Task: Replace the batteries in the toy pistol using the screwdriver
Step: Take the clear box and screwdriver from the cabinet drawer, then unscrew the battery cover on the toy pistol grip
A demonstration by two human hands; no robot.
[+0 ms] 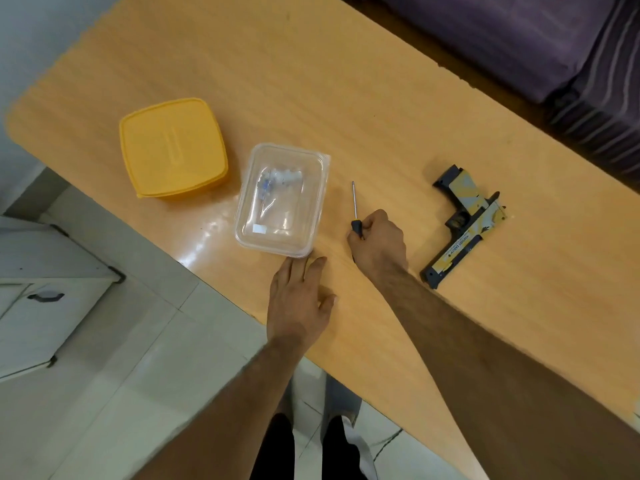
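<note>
A yellow, grey and dark toy pistol (465,221) lies flat on the wooden table (311,81), right of centre. My right hand (379,242) is closed around the dark handle of a thin screwdriver (354,202), whose metal shaft points away from me along the tabletop. My left hand (301,299) rests flat on the table with fingers spread, its fingertips touching the near corner of a clear plastic box (282,199). Inside that box lie small pale items that I cannot identify.
A yellow lidded container (173,147) sits left of the clear box. The table's near edge runs diagonally past my left wrist, with tiled floor (145,358) and a white cabinet (38,289) below. A purple striped sofa (554,46) borders the far right side.
</note>
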